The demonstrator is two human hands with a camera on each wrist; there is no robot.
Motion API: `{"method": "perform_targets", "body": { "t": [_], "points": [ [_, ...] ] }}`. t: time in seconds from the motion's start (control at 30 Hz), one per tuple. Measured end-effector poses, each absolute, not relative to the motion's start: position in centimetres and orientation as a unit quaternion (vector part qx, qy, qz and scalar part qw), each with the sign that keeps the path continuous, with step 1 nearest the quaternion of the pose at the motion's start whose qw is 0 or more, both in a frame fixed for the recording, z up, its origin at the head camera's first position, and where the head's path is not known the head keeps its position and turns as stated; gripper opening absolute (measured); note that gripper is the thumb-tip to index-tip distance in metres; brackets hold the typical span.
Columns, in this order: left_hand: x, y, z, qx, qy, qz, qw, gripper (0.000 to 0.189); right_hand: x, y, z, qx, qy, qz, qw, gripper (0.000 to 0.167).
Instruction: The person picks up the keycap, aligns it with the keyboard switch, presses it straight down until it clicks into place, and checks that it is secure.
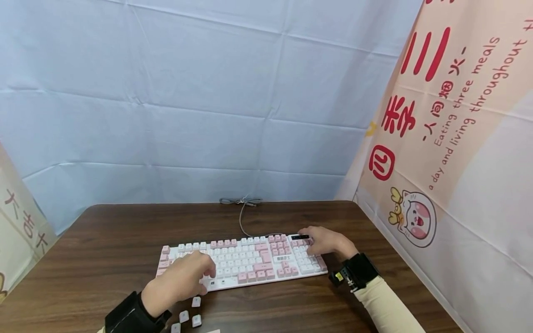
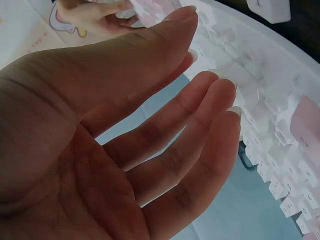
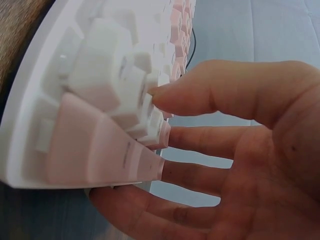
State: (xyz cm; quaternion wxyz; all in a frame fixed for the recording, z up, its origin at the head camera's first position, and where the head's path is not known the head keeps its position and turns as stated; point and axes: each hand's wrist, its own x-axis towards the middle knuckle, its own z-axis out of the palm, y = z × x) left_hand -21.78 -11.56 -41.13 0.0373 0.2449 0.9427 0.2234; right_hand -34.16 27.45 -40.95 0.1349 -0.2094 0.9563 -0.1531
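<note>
A white and pink keyboard (image 1: 233, 284) lies on the desk. My left hand (image 1: 183, 276) hovers over its near left corner, with thumb and fingers curved and apart. Nothing shows between them in the left wrist view, where the fingertips (image 2: 227, 82) overlap the keys. At the far right end my right hand (image 1: 326, 241) grips the keyboard: the thumb (image 3: 190, 92) rests on the number keys, while the lowest fingers bend along the side edge. Other right fingertips are hidden behind a tall pink key (image 3: 85, 145). Several loose white keycaps (image 1: 196, 320) lie near the left wrist.
A coiled grey cable (image 1: 245, 201) sits at the back of the brown desk (image 1: 125, 231) and runs to the keyboard. Behind hangs a pale blue cloth (image 1: 200, 115). A printed cloth (image 1: 470, 138) borders the right side. A pale object (image 1: 214, 331) is cut off at the bottom edge.
</note>
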Motion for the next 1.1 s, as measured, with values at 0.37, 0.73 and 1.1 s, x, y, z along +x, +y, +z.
{"method": "perform_targets", "body": {
  "t": [0.37,0.73,1.1],
  "points": [
    [-20.7,-12.2,-41.8,0.268,0.943,0.194,0.013,0.03,-34.2,27.3,-40.9,-0.207,0.956,-0.158,0.135,0.068],
    [-20.2,-13.0,-42.4,0.275,0.943,0.187,-0.008,0.026,-34.0,27.3,-41.0,-0.199,0.956,-0.17,0.134,0.069],
    [-20.2,-13.1,-43.3,0.288,0.938,0.192,-0.032,0.025,-33.9,27.2,-41.0,-0.193,0.958,-0.165,0.134,0.068]
  ]
}}
